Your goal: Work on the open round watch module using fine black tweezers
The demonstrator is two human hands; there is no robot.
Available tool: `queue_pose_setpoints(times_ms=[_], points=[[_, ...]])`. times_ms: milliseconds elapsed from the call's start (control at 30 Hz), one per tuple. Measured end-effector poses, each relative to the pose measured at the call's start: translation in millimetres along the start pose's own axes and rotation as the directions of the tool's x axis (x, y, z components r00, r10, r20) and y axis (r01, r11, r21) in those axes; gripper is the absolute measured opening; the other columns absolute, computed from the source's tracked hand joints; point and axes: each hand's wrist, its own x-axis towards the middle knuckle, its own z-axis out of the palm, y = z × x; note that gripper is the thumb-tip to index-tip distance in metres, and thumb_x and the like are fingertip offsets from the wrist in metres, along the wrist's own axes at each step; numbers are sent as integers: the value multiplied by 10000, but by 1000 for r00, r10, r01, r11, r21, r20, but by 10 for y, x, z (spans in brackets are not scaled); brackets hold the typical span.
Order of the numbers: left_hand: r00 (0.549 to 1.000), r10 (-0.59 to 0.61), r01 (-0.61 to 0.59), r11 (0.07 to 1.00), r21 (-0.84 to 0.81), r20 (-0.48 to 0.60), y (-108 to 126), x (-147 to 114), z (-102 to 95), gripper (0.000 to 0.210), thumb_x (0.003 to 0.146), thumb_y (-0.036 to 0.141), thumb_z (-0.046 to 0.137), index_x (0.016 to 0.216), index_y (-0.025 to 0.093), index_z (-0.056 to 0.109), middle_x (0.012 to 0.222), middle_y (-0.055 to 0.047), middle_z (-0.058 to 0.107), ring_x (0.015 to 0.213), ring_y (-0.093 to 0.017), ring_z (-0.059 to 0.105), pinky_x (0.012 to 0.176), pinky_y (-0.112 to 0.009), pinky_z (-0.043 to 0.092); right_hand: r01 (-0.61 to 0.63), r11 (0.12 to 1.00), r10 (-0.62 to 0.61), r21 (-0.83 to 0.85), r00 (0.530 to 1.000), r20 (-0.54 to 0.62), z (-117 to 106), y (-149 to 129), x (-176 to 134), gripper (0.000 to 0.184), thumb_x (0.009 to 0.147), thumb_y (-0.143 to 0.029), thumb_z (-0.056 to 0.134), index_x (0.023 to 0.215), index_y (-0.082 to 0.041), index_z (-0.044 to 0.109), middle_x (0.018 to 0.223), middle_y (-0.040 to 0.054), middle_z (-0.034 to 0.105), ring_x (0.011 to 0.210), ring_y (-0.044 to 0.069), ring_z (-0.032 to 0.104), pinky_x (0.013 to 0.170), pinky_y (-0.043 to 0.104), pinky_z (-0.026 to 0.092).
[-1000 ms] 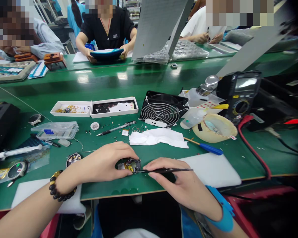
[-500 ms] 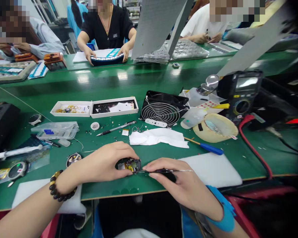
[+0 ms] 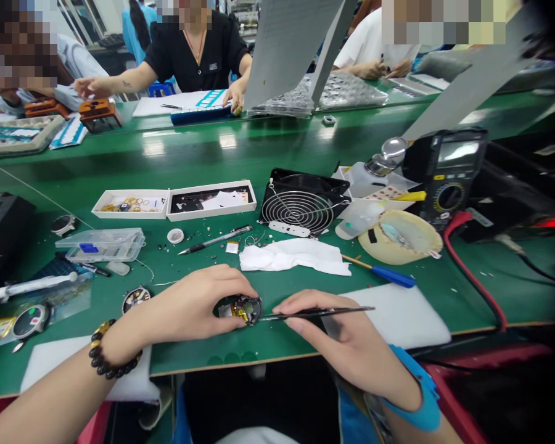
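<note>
My left hand (image 3: 208, 302) is closed around an opened round watch case (image 3: 248, 309), thumb and fingers at its rim. Yellow and dark inner parts show in the case. My right hand (image 3: 333, 333) pinches a thin dark pair of tweezers (image 3: 324, 312), which lies nearly level and points left. The tip meets the right edge of the watch case; whether it grips anything there is too small to tell. Left of my wrist, another opened watch (image 3: 136, 300) rests on the green bench (image 3: 203, 354).
A white cloth (image 3: 296, 256), a blue-handled tool (image 3: 393, 277), a pen (image 3: 215, 239) and a fan (image 3: 300, 200) lie beyond my hands. White parts boxes (image 3: 213, 213) stand further left, a multimeter (image 3: 457, 172) at right. Foam pads (image 3: 398, 317) flank me. A co-worker (image 3: 198, 55) sits opposite.
My right hand has shifted slightly, and the tweezers now show more of their length to the right. My left hand stays put. The co-worker opposite has lowered a blue tray and reaches sideways.
</note>
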Motion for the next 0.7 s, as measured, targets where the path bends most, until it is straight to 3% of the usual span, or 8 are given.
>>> queue_pose_setpoints(times_ms=[233, 700], points=[[1000, -10, 10, 1000, -6, 13, 4, 7, 2, 379, 898, 152, 777, 1234, 284, 662, 1213, 13, 688, 1122, -185, 627, 1012, -296, 486, 6, 993, 8, 121, 994, -113, -22, -12, -34, 143, 997, -185, 677, 1047, -305, 738, 1030, -35, 782, 976, 127, 733, 898, 235, 581], [999, -17, 18, 1000, -14, 28, 18, 10, -10, 368, 904, 145, 771, 1228, 281, 663, 1217, 24, 691, 1126, -166, 625, 1009, -278, 480, -24, 994, 34, 108, 995, -94, -40, 28, -29, 155, 1002, -203, 681, 1073, -330, 732, 1051, -48, 777, 992, 122, 725, 908, 231, 569]])
